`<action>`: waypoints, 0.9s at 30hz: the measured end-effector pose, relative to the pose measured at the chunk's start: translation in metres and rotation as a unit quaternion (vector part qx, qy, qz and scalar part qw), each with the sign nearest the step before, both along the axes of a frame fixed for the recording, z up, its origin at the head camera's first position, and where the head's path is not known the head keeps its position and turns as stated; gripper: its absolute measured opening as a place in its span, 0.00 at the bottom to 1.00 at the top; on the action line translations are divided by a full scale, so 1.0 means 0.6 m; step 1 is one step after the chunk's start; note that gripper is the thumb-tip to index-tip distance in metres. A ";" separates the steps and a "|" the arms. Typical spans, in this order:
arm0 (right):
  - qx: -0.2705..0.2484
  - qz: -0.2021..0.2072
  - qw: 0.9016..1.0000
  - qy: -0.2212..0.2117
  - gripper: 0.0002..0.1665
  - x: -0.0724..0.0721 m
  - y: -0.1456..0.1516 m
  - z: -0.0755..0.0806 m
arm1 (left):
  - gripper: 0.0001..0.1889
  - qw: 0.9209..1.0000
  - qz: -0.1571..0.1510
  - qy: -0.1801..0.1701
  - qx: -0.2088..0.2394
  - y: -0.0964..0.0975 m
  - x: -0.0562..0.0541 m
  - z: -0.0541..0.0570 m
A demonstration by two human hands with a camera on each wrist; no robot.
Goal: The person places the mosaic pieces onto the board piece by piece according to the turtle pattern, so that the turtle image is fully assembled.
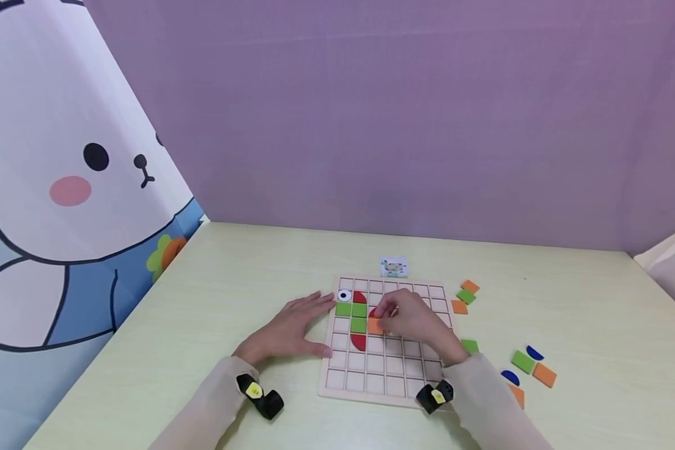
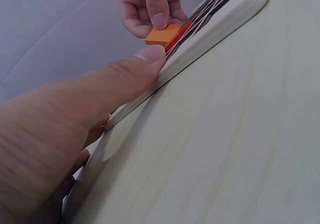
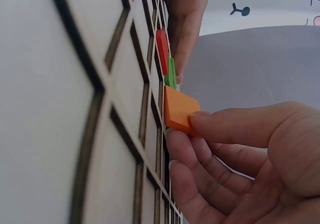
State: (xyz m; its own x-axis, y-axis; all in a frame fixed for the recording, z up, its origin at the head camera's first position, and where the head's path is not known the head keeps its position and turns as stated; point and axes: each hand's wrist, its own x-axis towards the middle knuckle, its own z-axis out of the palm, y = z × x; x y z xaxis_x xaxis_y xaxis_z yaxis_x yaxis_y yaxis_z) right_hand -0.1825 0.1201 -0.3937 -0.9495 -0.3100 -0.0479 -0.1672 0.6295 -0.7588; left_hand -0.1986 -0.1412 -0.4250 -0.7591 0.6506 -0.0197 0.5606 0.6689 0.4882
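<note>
A wooden grid board [image 1: 343, 390] lies on the table. My left hand [image 1: 292, 328] rests along its left edge, fingers stretched out and thumb touching the rim. Between thumb and fingers, my right hand [image 1: 413, 319] pinches an orange square tile [image 3: 180, 108], tilted over the grid with its lower edge at the slats. Green square tiles [image 1: 358, 325], an eye tile [image 1: 344, 295] and red quarter-round tiles [image 1: 358, 342] sit in cells at the board's upper left. Another red piece [image 1: 373, 312] is partly hidden behind the right fingers.
A small printed card [image 1: 394, 267] lies beyond the board's far edge. Loose orange [image 1: 544, 375], green [image 1: 523, 361] and blue half-round [image 1: 535, 353] pieces are scattered to the right. One green tile [image 1: 470, 346] lies close to the right forearm. A purple cloth [image 1: 405, 125] hangs behind the table.
</note>
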 end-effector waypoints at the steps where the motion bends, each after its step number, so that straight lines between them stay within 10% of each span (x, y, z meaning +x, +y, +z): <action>1: -0.001 0.002 1.000 -0.001 0.04 0.000 0.000 0.000 | 0.49 1.000 0.001 -0.002 -0.001 0.000 0.000 0.001; 27: 0.024 -0.008 1.000 0.016 0.06 -0.002 0.002 -0.008 | 0.48 1.000 0.006 -0.007 0.004 0.002 -0.002 -0.002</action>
